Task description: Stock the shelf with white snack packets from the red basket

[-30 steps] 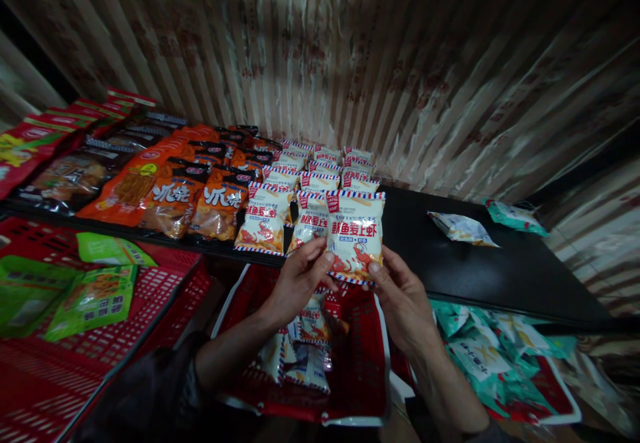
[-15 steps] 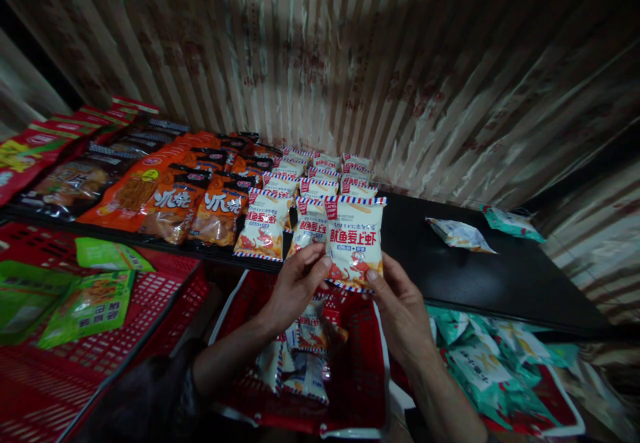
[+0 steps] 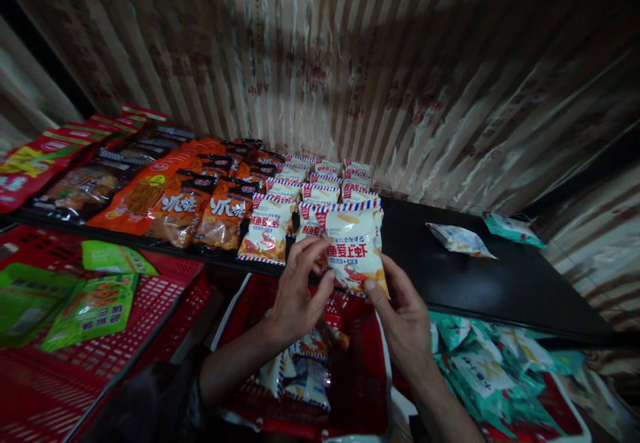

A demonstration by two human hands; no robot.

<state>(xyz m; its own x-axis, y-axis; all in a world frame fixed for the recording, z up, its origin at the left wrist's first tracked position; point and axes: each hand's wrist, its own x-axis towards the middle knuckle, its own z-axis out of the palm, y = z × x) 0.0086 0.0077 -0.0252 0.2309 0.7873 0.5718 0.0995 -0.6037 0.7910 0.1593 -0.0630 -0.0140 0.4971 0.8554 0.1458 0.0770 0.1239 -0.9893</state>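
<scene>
White foil with red lettering fills the middle: a shrimp-snack packet [image 3: 356, 246] pinched at its lower corners by both hands, the left hand [image 3: 297, 293] with fingers closed on the left edge, the right hand [image 3: 403, 316] gripping from below. It hangs over the near edge of the black shelf [image 3: 500, 276], just right of the rows of matching packets [image 3: 320, 186] (more lie in the red basket [image 3: 360, 376] beneath). I judge this the placing step; next comes lowering it flat beside the front row.
</scene>
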